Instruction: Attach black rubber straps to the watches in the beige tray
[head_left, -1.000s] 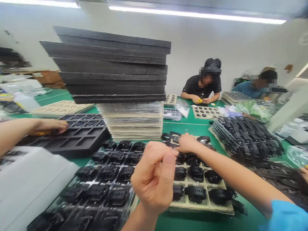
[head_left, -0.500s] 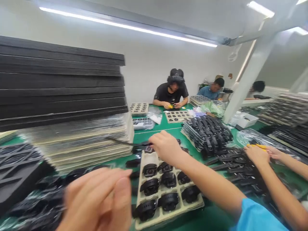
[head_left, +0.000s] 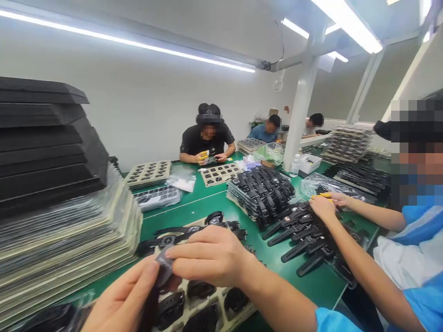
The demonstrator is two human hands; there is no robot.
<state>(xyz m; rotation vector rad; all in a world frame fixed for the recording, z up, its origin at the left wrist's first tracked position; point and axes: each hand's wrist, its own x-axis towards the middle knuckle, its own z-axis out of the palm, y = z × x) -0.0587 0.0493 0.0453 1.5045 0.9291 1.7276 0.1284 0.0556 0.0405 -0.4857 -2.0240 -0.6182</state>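
Note:
In front of me, my left hand [head_left: 126, 288] and my right hand [head_left: 216, 253] pinch the same black watch [head_left: 164, 268] between fingers and thumbs. A grey piece with faint print shows on it, and a dark strap hangs below; fingers cover the rest. Underneath is a cream moulded tray [head_left: 216, 299] with black watches [head_left: 200, 289] in its pockets. More watches lie flat across the tray's far end, one with its round sensor back [head_left: 168, 240] facing up. My right forearm hides part of the tray.
At left rises a tall stack of trays [head_left: 114, 230] topped with black foam sheets [head_left: 51, 161]. Black watches [head_left: 265, 193] are piled on trays at centre right. A co-worker [head_left: 411, 240] at right handles watch straps [head_left: 304, 230]; another person [head_left: 207, 143] sits across the green table [head_left: 194, 203].
My right hand has come back from the tray's far end. Both hands now meet on the watch. The view has swung right, bringing the neighbouring co-worker into sight.

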